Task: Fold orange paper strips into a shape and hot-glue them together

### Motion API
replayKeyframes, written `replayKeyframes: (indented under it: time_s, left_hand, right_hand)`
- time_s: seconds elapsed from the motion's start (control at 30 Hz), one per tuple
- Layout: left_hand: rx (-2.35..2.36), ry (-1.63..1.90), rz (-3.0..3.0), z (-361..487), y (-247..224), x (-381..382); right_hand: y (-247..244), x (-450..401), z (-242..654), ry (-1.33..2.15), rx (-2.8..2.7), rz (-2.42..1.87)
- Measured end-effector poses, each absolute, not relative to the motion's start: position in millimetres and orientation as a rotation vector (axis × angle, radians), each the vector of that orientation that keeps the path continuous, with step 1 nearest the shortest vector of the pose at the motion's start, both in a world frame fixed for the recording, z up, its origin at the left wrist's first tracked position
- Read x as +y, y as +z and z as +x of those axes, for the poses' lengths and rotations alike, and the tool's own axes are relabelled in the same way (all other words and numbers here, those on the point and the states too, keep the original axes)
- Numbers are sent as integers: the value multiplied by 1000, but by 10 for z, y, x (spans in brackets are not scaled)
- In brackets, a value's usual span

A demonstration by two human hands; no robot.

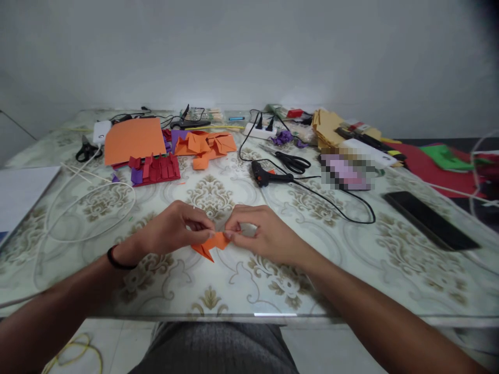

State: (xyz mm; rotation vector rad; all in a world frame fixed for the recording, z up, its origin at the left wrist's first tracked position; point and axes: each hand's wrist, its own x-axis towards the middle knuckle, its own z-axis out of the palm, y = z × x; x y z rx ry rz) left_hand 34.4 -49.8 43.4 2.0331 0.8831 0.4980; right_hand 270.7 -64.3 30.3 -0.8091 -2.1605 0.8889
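Between my two hands is a small folded piece of orange paper (217, 240), held just above the patterned tabletop. My left hand (177, 226) pinches its left side between thumb and fingers. On the opposite side, my right hand (255, 227) pinches the right edge with thumb and forefinger. A pointed folded flap of the paper hangs toward me below the left fingertips. The parts under my fingertips are hidden.
Folded orange paper pieces (206, 145), red folded paper (161, 169) and orange sheets (134, 139) lie at the back left. A black glue gun (268, 175) with a looping cord, scissors (292, 162), a power strip (260, 131) and a phone (431, 219) are beyond my right hand.
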Motion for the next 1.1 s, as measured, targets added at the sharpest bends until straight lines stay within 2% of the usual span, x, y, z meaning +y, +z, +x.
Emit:
replayKeyframes:
  time_s: [0.3, 0.43, 0.73, 1.1]
  left_hand:
    - [948, 455, 1765, 294, 459, -431]
    - [995, 444, 1730, 304, 460, -433]
    - [1058, 442, 1780, 361, 351, -483]
    - [1041, 441, 1955, 374, 342, -503]
  right_hand:
    - [302, -506, 2891, 1283, -1956, -861]
    - [279, -476, 2897, 1229, -1810, -890]
    - [295, -675, 2635, 1120, -1987, -1081]
    - [265, -667, 2619, 1077, -1995, -1077]
